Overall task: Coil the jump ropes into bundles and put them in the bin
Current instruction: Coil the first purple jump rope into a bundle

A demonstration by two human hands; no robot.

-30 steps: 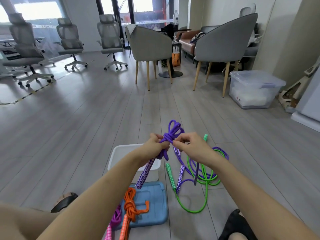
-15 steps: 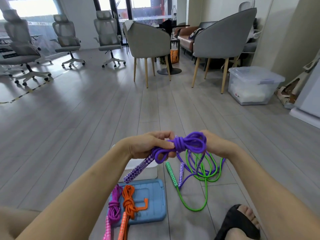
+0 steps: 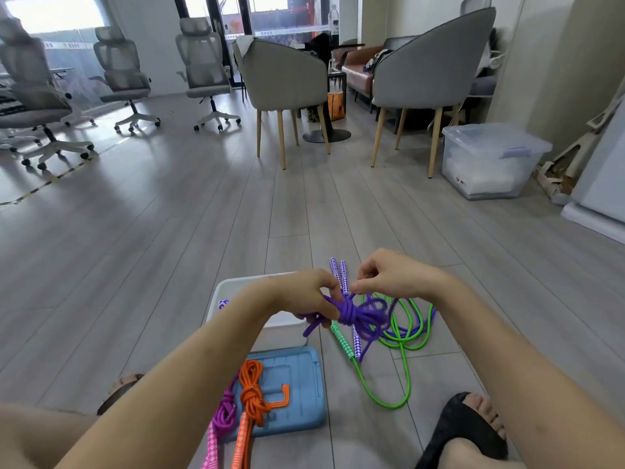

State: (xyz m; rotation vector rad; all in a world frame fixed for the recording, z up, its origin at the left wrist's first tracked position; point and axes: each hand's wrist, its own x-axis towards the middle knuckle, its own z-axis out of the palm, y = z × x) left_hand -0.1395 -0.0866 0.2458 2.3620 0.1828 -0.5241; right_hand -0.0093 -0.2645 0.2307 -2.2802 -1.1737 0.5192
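Note:
I hold a coiled purple jump rope (image 3: 360, 314) in front of me, above the floor. My left hand (image 3: 304, 296) grips the bundle at its wrapped middle. My right hand (image 3: 389, 277) pinches the rope by the two purple-and-white handles (image 3: 340, 275), which point up. The white bin (image 3: 236, 292) stands on the floor under my left forearm. A green rope (image 3: 402, 336) and another purple rope lie loose and tangled on the floor to the right. An orange bundle (image 3: 252, 392) and a magenta bundle (image 3: 225, 412) lie by the blue lid (image 3: 297, 390).
Grey wooden floor all around. Two grey armchairs (image 3: 287, 82) and several office chairs (image 3: 203, 66) stand further back. A clear lidded storage box (image 3: 490, 160) sits at the right. My sandalled foot (image 3: 466, 431) is at the lower right.
The purple bundle has been turned over so its handles now point up instead of hanging down to the left. Both hands have moved slightly lower and to the right.

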